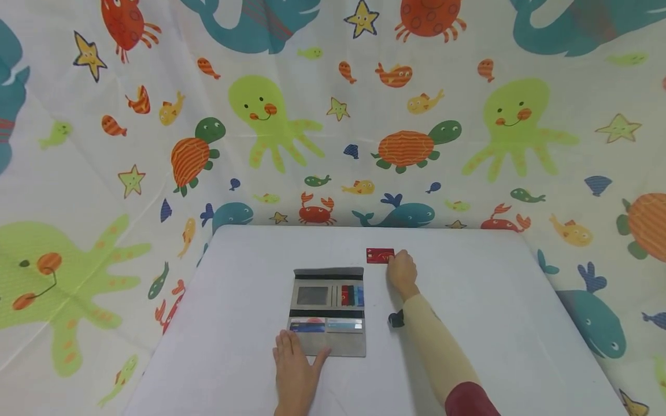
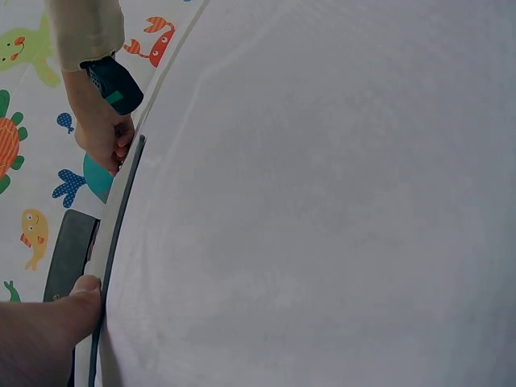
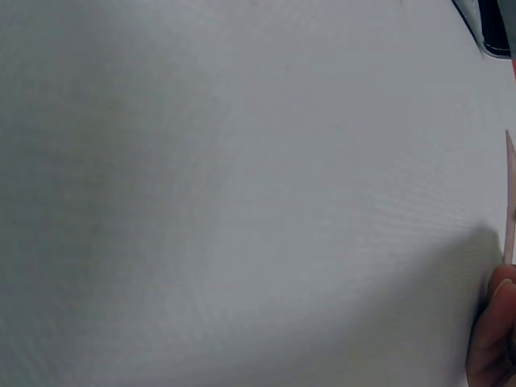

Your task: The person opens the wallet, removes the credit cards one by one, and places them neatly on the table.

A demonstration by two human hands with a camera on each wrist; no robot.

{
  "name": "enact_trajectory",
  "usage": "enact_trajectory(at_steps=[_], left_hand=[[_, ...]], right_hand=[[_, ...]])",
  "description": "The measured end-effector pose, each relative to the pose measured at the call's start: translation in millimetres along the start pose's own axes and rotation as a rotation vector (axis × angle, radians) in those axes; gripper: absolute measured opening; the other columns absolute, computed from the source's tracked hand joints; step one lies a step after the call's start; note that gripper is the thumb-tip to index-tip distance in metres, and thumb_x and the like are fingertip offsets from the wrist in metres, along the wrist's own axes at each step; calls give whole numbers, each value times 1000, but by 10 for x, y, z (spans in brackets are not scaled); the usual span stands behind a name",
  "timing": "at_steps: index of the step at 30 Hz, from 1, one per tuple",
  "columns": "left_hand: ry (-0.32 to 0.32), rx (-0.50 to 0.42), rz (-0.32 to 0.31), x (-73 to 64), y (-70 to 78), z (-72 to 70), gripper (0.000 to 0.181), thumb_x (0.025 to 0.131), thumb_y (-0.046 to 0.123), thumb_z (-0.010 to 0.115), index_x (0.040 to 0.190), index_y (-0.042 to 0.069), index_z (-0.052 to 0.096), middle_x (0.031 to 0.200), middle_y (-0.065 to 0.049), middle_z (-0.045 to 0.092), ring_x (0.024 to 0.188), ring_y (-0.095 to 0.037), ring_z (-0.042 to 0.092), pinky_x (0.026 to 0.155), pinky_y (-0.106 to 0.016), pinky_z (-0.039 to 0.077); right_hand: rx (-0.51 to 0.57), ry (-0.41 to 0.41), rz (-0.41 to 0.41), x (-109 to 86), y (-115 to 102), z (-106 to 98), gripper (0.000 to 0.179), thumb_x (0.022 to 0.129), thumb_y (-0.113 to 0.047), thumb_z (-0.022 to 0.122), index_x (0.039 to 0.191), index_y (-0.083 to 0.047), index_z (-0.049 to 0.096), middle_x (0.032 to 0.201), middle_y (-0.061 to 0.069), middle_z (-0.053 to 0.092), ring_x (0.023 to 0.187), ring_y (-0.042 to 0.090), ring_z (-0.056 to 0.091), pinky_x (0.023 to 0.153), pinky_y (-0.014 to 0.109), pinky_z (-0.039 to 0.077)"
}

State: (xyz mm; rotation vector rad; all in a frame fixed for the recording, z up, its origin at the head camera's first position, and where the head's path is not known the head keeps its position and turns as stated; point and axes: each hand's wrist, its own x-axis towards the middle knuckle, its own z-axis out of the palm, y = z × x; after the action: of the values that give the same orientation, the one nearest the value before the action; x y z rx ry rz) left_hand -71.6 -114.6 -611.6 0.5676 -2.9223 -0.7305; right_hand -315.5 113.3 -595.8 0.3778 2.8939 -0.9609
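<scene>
A grey wallet (image 1: 343, 345) lies unfolded on the table, with several cards in its slots. Flat over its near left corner rests my left hand (image 1: 298, 370), fingers stretched out and thumb along the near edge. The left wrist view shows the thumb (image 2: 79, 306) pressing on the wallet's edge. Beyond the wallet to the right, my right hand (image 1: 403, 274) pinches the right end of a red card (image 1: 377, 256) with a gold chip, close over the tabletop. In the right wrist view its curled fingertips (image 3: 496, 330) and a thin card edge (image 3: 511, 201) show at the right border.
The white table (image 1: 234, 300) ends at the back against a hanging cloth (image 1: 312, 190) printed with sea animals. In the wallet's upper half sit a clear window (image 1: 313, 296) and red, dark and blue cards (image 1: 352, 296); two more cards (image 1: 326, 326) lie below the fold.
</scene>
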Motion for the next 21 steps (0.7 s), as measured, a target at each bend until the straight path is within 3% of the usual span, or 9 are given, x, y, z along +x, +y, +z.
enact_trajectory(at_steps=[16, 21], left_hand=[[38, 8, 41, 5, 3, -13, 105, 80, 57, 77, 142, -18, 40, 153, -39, 33, 146, -52, 30, 118, -63, 27], [68, 15, 80, -7, -42, -7, 104, 81, 58, 75, 139, -21, 42, 149, -42, 36, 143, -54, 33, 117, -64, 29]], right_hand=[[73, 16, -46, -40, 96, 15, 34, 104, -31, 49, 116, 1, 52, 107, 19, 63, 100, 32, 63, 94, 44, 55], [89, 13, -103, -108, 97, 15, 34, 105, -29, 47, 115, 3, 55, 108, 21, 63, 98, 32, 62, 91, 45, 55]])
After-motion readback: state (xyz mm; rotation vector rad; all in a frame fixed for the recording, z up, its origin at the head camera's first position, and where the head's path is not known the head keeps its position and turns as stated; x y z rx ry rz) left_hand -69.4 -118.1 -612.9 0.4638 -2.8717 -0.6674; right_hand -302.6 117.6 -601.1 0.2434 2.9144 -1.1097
